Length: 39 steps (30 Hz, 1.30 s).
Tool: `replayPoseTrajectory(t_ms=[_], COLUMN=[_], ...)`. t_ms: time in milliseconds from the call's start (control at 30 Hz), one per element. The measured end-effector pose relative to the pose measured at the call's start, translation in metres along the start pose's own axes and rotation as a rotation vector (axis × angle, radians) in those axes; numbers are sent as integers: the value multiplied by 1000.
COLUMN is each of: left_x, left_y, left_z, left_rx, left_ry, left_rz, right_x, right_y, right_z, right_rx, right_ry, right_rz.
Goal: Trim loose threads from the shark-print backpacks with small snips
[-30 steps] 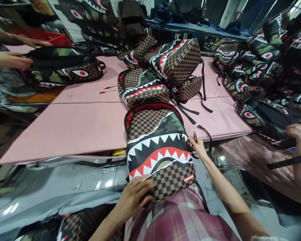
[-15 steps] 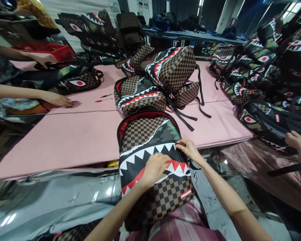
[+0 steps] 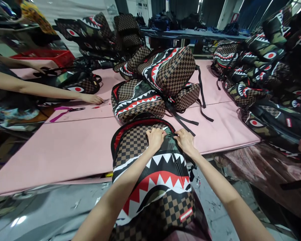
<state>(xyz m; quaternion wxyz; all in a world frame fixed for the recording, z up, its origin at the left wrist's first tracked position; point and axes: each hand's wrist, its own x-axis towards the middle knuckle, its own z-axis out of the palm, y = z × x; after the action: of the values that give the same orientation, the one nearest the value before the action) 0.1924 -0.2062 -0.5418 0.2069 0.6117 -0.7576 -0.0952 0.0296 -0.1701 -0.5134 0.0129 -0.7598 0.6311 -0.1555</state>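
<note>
at the pink table (image 3: 65,144), our left hand (image 3: 155,138) and right hand (image 3: 185,142) pinch the upper part of a shark-mouth backpack (image 3: 150,174), fingers closed on it.

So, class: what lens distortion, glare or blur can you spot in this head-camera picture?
Head view: wide-angle bending curves the pink table edge and stretches the corners; glare streaks the grey sheet below; both hands, left hand and right hand, and the backpack look sharp.

Shark-mouth checkered backpack (image 3: 150,174), face up, overhanging pink table's near edge
</note>
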Motion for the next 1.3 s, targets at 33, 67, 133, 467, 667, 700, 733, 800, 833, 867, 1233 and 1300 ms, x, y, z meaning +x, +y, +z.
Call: replayPoseTrajectory(t_ms=[33,67,133,467,667,700,733,800,833,867,1233,1300], left_x=[1,1,2,1,6,7,6,-2,-10,-20,-96,-94], left_y=[-1,-2,-4,-1,2,0,-2,-8,-12,-15,21,26], left_z=[1,1,4,3,-2,-5,-11,-24,-31,-38,-18,-16], left_rx=[4,6,5,-38,-136,-168,-209,-308,-377,-458,-426,-345], left_ry=[-5,-10,-15,-2,-33,-51,-81,-188,-258,-323,-326,-332], left_rz=[-8,-20,-44,-24,-52,-70,-87,-94,-89,-89,-249,-252], right_x=[2,4,6,14,19,20,20,13,6,-4,-70,-72], right_y=[-1,-2,-4,-11,-14,-10,-5,8,14,17,-24,-22], right_z=[0,1,1,3,8,7,6,2,0,-3,-13,-14], right_rx=[-6,-12,-22,1,105,141,185,289,338,392,429,543], right_ry=[-8,-15,-28,-67,-68,-67,-68,-76,-87,-105,-227,-253], right_rz=[-6,-12,-23,-71,-29,-7,17,53,63,65,-159,-179])
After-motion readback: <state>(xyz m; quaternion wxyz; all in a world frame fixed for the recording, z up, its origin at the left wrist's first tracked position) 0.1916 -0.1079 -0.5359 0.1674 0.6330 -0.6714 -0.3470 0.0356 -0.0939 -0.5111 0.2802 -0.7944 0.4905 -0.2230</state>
